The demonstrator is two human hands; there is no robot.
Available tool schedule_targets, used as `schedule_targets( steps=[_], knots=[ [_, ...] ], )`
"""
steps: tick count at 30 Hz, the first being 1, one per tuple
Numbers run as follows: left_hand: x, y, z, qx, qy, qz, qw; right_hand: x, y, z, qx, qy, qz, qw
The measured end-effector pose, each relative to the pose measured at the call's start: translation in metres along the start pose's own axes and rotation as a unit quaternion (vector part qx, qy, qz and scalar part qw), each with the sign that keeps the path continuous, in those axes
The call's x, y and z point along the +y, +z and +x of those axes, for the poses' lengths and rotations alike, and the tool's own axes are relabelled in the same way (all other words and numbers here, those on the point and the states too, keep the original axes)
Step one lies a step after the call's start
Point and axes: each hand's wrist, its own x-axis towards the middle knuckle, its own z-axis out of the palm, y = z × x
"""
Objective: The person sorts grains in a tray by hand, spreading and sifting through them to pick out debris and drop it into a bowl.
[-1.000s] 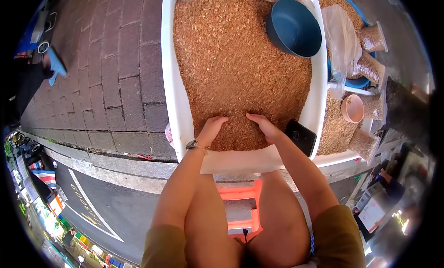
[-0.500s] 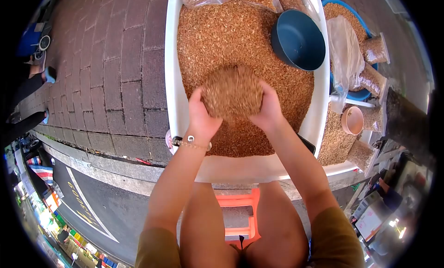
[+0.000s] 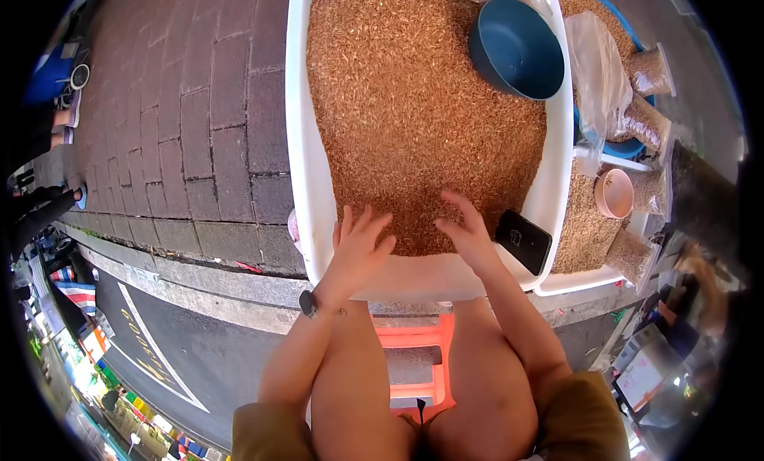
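Reddish-brown loose flakes fill a white tub in front of my knees. My left hand is over the near left edge of the flakes, fingers spread, holding nothing. To its right, my right hand has its fingers apart above the near edge of the flakes, also empty. A black phone lies at the tub's near right corner, just right of my right hand. A dark blue bowl rests tilted on the flakes at the far right.
Right of the tub are a pink cup, filled plastic bags, a clear bag and a second tray of paler pieces. An orange-red stool shows between my legs. People's feet are at the far left.
Half a second ago both hands were lifting a clump of flakes; it has left them. My hands have come back toward the tub's near edge and opened.
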Motion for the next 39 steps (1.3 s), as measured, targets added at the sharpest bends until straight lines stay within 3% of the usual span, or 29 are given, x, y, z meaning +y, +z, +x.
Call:
schedule_targets(
  steps=[1,2,5,7,9,11,14,15,21,39],
  knots=[
    [0.003,-0.002,-0.006,-0.042,0.000,0.128,0.991,0.008,-0.005,-0.008,-0.015,-0.034,-0.136,0.990],
    [0.001,-0.006,-0.009,-0.062,0.058,0.160,0.983,0.015,-0.007,-0.011,-0.030,-0.067,-0.268,0.961],
    [0.008,-0.019,-0.022,-0.073,0.122,0.091,0.986,0.023,-0.007,0.005,-0.067,-0.063,-0.256,0.962],
    [0.039,-0.051,-0.040,-0.112,0.205,-0.051,0.971,0.012,0.000,0.015,-0.007,-0.103,-0.265,0.959],
    [0.082,-0.110,-0.061,-0.326,0.274,-0.107,0.898,0.006,0.015,0.020,0.029,-0.128,-0.262,0.956],
    [0.114,-0.138,-0.079,-0.389,0.435,-0.335,0.740,0.010,0.029,0.025,0.044,-0.143,-0.244,0.958],
    [0.128,-0.154,-0.097,-0.477,0.520,-0.381,0.597,0.022,0.028,0.023,0.022,-0.147,-0.240,0.959],
    [0.129,-0.155,-0.099,-0.491,0.535,-0.376,0.576,0.024,0.026,0.024,0.014,-0.152,-0.247,0.957],
    [0.117,-0.130,-0.106,-0.494,0.549,-0.296,0.606,0.018,0.019,0.035,0.069,-0.119,-0.182,0.974],
    [0.100,-0.070,-0.109,-0.465,0.566,-0.184,0.656,0.020,0.017,0.037,0.054,-0.110,-0.178,0.976]
  ],
)
